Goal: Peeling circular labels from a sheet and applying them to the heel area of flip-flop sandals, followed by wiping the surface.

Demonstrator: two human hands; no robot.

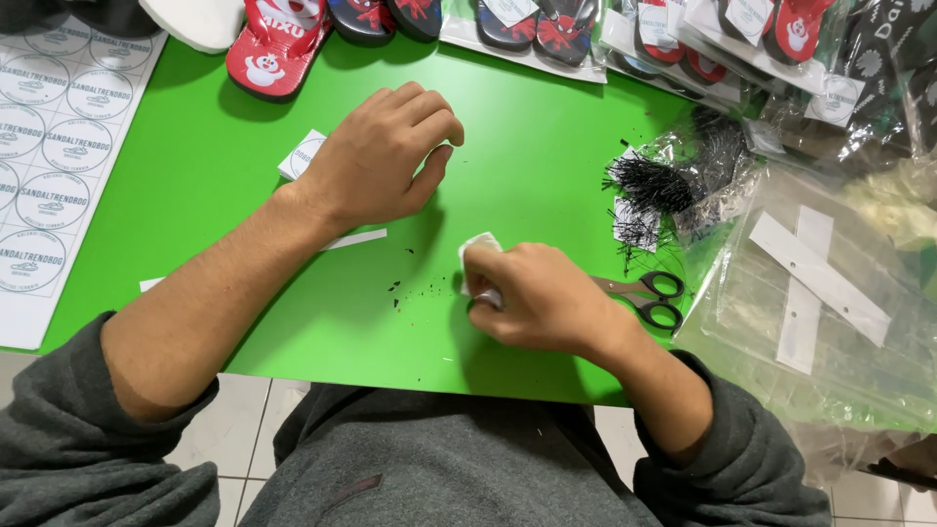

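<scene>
Your right hand (537, 298) pinches a small white paper label (480, 256) against the green table (527, 156), your left hand (386, 156) rests loosely curled nearby, scissors (646, 298) lie just right, with bare green between your hands.

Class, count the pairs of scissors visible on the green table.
1: the scissors lie on the green table just beyond the right hand, which covers their blades. Others may be hidden under the plastic bags.
</scene>
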